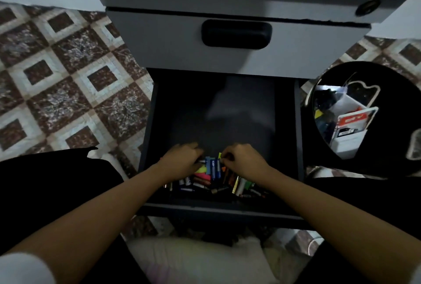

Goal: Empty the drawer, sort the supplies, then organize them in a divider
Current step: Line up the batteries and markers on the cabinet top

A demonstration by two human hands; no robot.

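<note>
The dark bottom drawer (227, 110) is pulled out below me. A heap of small supplies (211, 181) lies at its front: batteries, coloured sticky tabs, pens and blue pieces. My left hand (182, 160) reaches into the left side of the heap with fingers curled down among the items. My right hand (243, 160) is on the right side, its fingertips pinching a small yellow tab (220, 155) at the top of the heap. What my left hand holds is hidden under its fingers.
A shut grey drawer with a black handle (236, 34) sits above the open one. At the right, a black bag (364, 124) holds white divider boxes (348, 144) and a red-labelled pack (353, 120). Patterned tile floor (63, 83) lies at the left; black cloth covers my knees.
</note>
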